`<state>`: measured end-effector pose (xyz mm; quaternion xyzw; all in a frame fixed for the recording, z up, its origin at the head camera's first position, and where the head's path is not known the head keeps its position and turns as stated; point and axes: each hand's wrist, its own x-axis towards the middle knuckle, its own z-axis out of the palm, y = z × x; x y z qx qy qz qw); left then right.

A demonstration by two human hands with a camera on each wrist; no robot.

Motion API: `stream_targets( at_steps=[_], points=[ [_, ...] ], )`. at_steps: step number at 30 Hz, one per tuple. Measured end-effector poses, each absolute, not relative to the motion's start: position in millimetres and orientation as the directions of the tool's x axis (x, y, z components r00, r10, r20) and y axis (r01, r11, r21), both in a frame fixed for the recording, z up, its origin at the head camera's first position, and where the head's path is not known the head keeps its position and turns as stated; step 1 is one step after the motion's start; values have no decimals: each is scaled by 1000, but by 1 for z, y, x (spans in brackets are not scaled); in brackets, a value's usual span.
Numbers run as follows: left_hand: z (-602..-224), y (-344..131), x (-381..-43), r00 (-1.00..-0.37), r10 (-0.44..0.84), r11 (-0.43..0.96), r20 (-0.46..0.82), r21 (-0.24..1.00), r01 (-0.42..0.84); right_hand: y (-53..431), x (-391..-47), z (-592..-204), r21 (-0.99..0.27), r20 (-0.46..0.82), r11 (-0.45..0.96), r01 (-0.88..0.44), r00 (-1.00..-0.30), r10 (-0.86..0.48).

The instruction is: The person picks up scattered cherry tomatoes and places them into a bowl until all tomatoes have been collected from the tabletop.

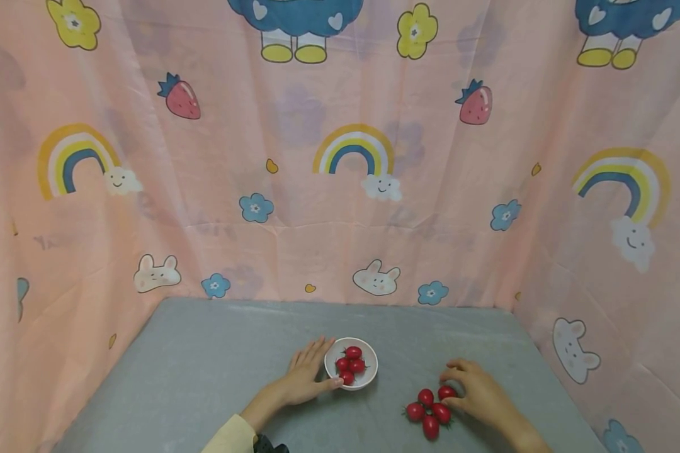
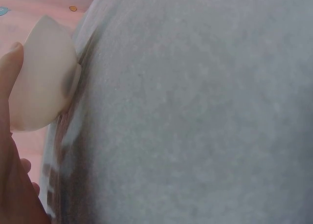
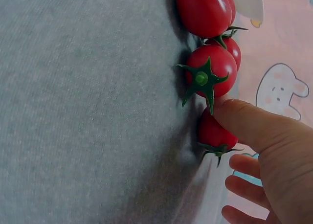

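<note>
My left hand (image 1: 306, 374) lies along the left side of a small white bowl (image 1: 372, 379), fingers extended and thumb at the near rim. Several red cherry tomatoes (image 1: 353, 352) sit in the bowl. In the left wrist view the bowl's outer wall (image 2: 46, 79) shows beside the thumb. To the right, my right hand (image 1: 478, 393) reaches around a cherry tomato (image 1: 446, 392) at the edge of a loose cluster. Its thumb overlaps that tomato (image 3: 215, 133) in the right wrist view; the other visible fingers stand apart from it.
More cherry tomatoes (image 1: 430, 427) with green stems lie together on the grey table (image 1: 215, 365), right of the bowl. A pink printed curtain (image 1: 294, 251) hangs behind the table and along both sides.
</note>
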<state>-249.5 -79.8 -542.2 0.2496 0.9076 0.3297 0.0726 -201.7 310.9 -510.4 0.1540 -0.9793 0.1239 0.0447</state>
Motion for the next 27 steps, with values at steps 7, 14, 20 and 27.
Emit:
stream_targets(
  at_steps=[7, 14, 20, 27],
  points=[
    [-541, -79, -250, -863, 505, 657, 34, 633, 410, 317, -204, -514, -215, 100, 945, -248, -968, -231],
    [-543, -80, -251, -866, 500, 672, 29, 618, 409, 321, -203, -514, -209, 101, 951, -227, -972, -210],
    [-545, -80, -253, -866, 499, 683, 22, 605, 409, 319, -202, -512, -213, 95, 949, -231, -972, -215],
    [-545, -80, -253, -867, 497, 682, 26, 607, 409, 316, -202, -507, -223, 115, 941, -254, -965, -234]
  ],
)
